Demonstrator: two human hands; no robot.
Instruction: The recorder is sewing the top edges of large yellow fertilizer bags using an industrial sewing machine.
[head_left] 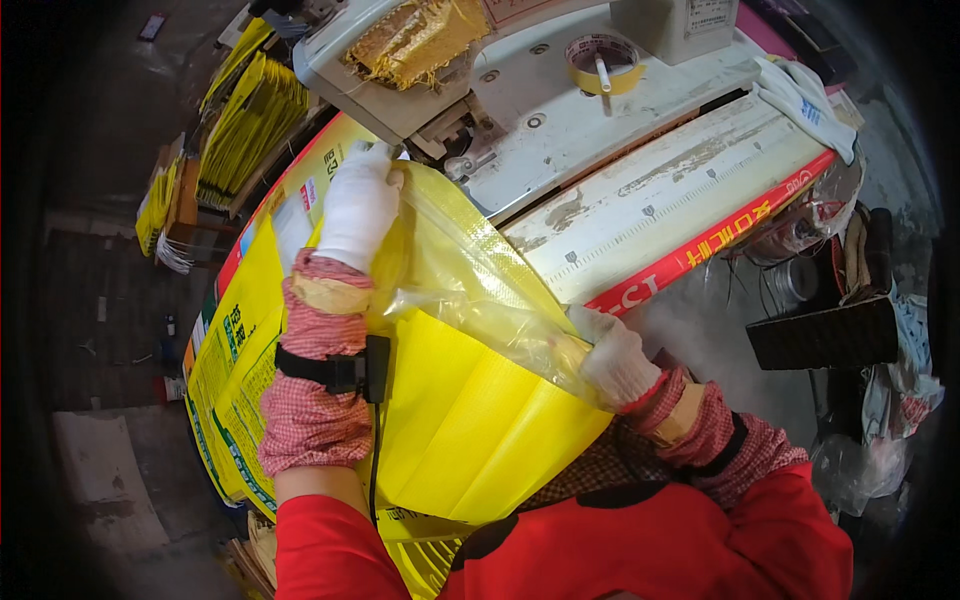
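Note:
A large yellow woven plastic sack lies across my front, with a clear plastic liner showing at its mouth. My left hand, in a white glove, is closed on the sack's far edge, close to the sewing machine's needle area. Its fingertips are partly hidden by the glove's back. My right hand, also gloved, grips the near right corner of the sack's mouth, with liner and sack bunched under the fingers. Between both hands the mouth edge runs stretched along the machine table.
On the white machine top rest a yellow tape roll and a worn sponge-like pad. A white glove lies at the table's far right end. Stacks of folded yellow sacks stand at left. A dark box sits at right.

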